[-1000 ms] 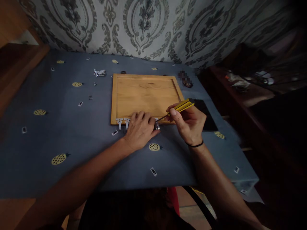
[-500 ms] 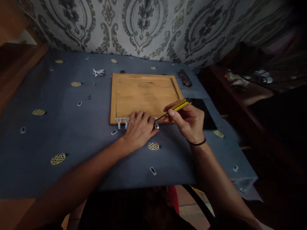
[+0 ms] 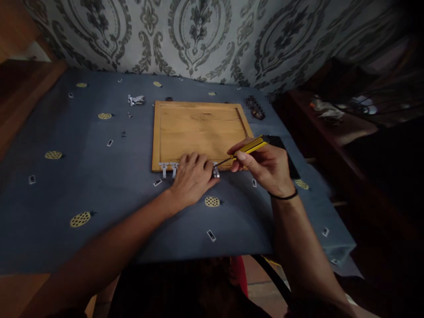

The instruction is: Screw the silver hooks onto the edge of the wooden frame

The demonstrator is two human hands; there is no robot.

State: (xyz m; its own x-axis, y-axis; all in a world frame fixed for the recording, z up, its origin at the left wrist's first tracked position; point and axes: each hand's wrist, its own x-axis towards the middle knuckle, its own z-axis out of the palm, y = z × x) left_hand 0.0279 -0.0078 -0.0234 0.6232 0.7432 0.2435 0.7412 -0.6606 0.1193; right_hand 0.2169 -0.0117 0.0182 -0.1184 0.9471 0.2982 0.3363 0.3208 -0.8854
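A wooden panel [image 3: 198, 132] with a raised frame lies flat on the table. Metal hinges [image 3: 164, 170] sit along its near edge. My left hand [image 3: 194, 176] rests over that edge, its thumb and index finger pressed around another hinge [image 3: 216, 171]; its palm hides part of the row. In my right hand [image 3: 265, 165] is a screwdriver [image 3: 251, 146] with a yellow and black handle, gripped at a slant. Its shaft points down left to the hinge beside my left index finger; whether the tip sits in a screw is too small to tell.
Loose hinges [image 3: 136, 100] and small screws [image 3: 123, 134] lie left of the panel on the blue patterned tablecloth [image 3: 82, 176]. A flat black object [image 3: 291, 163] is partly under my right hand. A dark item [image 3: 256, 112], partly pixelated, lies at the back right. Behind hangs a patterned curtain [image 3: 198, 39].
My right hand and the screwdriver handle have shifted slightly right, while the tip stays by the same hinge. My left hand and the panel have not visibly moved.
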